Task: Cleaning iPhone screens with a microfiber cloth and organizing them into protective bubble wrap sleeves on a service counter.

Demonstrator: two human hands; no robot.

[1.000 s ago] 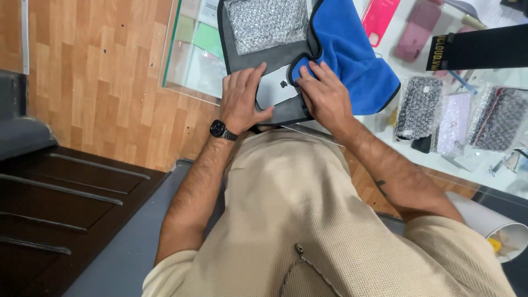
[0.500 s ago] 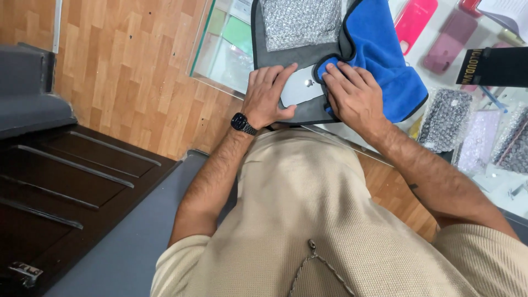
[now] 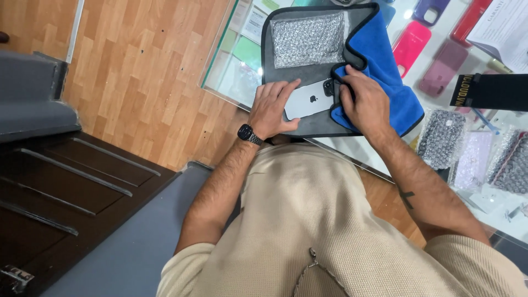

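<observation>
White, glossy-backed smartphone [image 3: 309,100] lay face down on a dark grey mat with a black stitched edge [image 3: 308,69], which sat on a glass counter [image 3: 231,71]. Just one phone on the mat, and its dark camera cluster was at the right end, half tucked under the cloth. The back looked clean and bright, with a small dark logo in the middle.

Left hand [image 3: 272,107], with a black wristwatch [image 3: 248,134] on the wrist, was flat and open, fingers spread over the phone's left end and pinning it down rather than gripping it. Right hand [image 3: 363,102] was curled around a bunched fold of the blue microfibre cloth [image 3: 379,60], pressing it against the camera end of the phone. One cloth, and it covered the right part of the mat.

Also on the mat, at the far end, was one silvery bubble-wrap pouch [image 3: 309,39]. Off to the right on the counter I counted three more bubble-wrapped packets [image 3: 443,137], side by side. Further back were phone cases: one hot pink [image 3: 411,47], one mauve [image 3: 440,74], one purple [image 3: 428,10] and a red one [image 3: 467,22] cut off by the frame edge. One black box [image 3: 489,91] and a white printed sheet [image 3: 506,27] sat near them.
</observation>
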